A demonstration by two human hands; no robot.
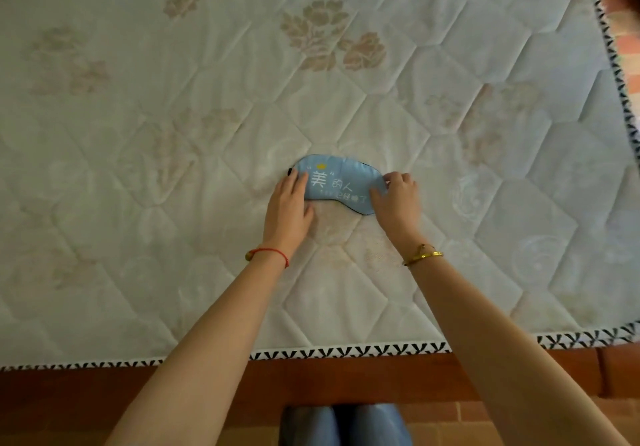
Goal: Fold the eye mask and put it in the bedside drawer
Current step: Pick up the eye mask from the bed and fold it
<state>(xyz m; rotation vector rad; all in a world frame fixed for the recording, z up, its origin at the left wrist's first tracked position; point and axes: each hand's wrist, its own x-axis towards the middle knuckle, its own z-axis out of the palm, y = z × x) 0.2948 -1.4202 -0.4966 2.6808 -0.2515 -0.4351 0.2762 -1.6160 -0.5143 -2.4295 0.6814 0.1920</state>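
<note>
A light blue eye mask [337,182] with white printed characters and a dark edge lies flat and unfolded on the quilted mattress [207,133]. My left hand [289,208] rests on the mask's left end, fingers pressing it down. My right hand [396,199] curls over the mask's right end, fingertips gripping that edge. A bit of dark strap shows at the left end, behind my left fingers. No drawer is in view.
The mattress has a black-and-white patterned border [346,352] along its near edge and right side. Below it runs a reddish wooden bed frame [311,379]. My knees in blue trousers [343,425] show at the bottom. Brick-coloured floor [628,54] lies at the right.
</note>
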